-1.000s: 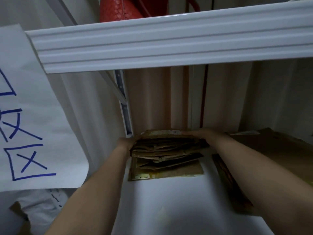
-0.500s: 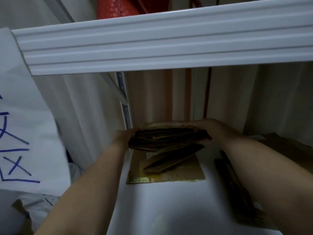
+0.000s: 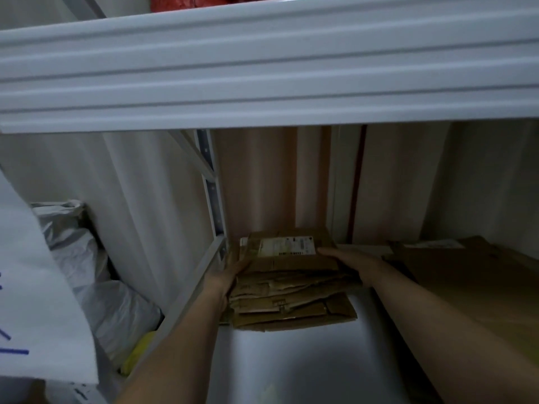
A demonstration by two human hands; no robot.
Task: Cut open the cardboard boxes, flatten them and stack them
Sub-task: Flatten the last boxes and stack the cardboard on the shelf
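White metal shelving fills the view, with a smooth pale shelf board (image 3: 291,360) low down and a thick white ribbed shelf edge (image 3: 262,68) running across the top. Light is dim under that top edge.

Nearest to us, two bare forearms reach forward over the shelf board. At the near left hangs a big white paper sheet with blue pen lines (image 3: 38,301). Just behind it sit soft white plastic bags (image 3: 96,281), with something yellow (image 3: 140,351) poking out below them.

Farther in, the stack of flattened brown cardboard boxes (image 3: 291,293) lies flat on the shelf board, near the back. Its pieces are uneven, and the bottom piece sticks out toward us. On the top piece there is a white shipping label (image 3: 280,246).

The left hand (image 3: 227,275) presses against the left side of the stack. Its fingers lie straight and close together along the edge. The right hand (image 3: 347,258) rests on the right side of the stack, by the top piece. Its fingers look straight and together too, pointing toward the label.

To the right of the stack lies a large flat brown cardboard sheet (image 3: 466,281), close beside the right arm. A white upright post with small holes (image 3: 213,199) stands just left of the stack. At the back hangs a pale ribbed wall (image 3: 408,176) with a thin red line (image 3: 357,185) running down it. Above the top edge, something red (image 3: 186,0) peeks out.
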